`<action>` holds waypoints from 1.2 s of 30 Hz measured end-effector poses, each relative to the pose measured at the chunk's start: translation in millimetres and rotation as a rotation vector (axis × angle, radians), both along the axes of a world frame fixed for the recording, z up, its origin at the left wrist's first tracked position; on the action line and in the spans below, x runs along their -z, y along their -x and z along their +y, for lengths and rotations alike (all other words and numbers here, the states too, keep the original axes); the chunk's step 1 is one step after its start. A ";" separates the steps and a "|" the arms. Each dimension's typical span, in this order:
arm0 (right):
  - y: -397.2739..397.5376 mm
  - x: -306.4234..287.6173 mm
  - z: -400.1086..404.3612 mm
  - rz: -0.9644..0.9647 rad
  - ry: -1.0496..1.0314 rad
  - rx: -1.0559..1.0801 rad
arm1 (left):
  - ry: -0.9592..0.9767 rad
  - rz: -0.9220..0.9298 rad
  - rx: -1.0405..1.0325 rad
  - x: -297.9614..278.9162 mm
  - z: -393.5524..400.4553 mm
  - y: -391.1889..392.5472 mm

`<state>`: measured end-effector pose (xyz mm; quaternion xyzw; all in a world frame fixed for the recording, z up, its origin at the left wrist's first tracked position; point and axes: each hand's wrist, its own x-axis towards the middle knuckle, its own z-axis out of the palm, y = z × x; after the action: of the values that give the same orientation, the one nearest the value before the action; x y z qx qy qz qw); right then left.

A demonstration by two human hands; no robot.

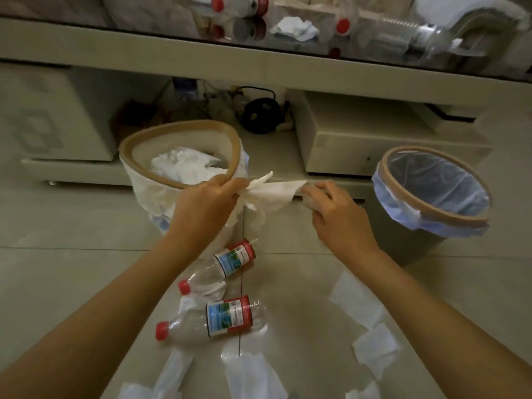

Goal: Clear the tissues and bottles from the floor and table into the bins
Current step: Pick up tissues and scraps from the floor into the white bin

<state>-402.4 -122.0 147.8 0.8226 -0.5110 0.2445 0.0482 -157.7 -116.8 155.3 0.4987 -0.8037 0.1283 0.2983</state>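
Head view: my left hand (208, 194) and right hand (325, 203) each pinch an end of one tissue (276, 191) — I'd ball it up, then drop it in the bin (178, 139) at ten o'clock, over the tissues there.

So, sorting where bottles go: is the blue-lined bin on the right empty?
Empty as far as visible: the blue-lined bin shows only bare liner inside.
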 end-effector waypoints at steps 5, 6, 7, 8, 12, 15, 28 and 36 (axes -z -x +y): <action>-40.6 -30.8 -17.9 -0.034 0.088 -0.055 | 0.131 -0.037 -0.075 -27.6 -2.9 -38.0; -48.4 -37.0 -22.2 -0.043 0.097 -0.063 | 0.162 -0.032 -0.088 -32.9 -6.0 -45.6; -56.3 -43.4 -26.4 -0.052 0.109 -0.072 | 0.194 -0.020 -0.105 -39.1 -10.0 -53.0; -64.3 -49.5 -31.1 -0.058 0.124 -0.082 | 0.222 -0.007 -0.126 -45.2 -15.0 -60.3; -100.2 -71.3 -54.2 -0.098 0.167 -0.101 | 0.270 0.031 -0.236 -65.0 -37.0 -88.0; -130.7 -82.6 -73.7 -0.147 0.158 -0.104 | 0.216 0.011 -0.309 -62.5 -54.2 -105.8; -217.7 -23.4 -122.9 -0.148 -0.244 -0.112 | -0.544 0.017 -0.324 -5.6 -91.7 -118.8; -199.7 -16.3 -127.4 0.369 -0.584 -0.154 | -0.662 -0.140 -0.315 8.2 -89.3 -114.9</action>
<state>-202.7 -249.4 164.1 0.8683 -0.4783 -0.0615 -0.1161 -42.7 -206.1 147.0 0.6758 -0.7334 -0.0604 0.0420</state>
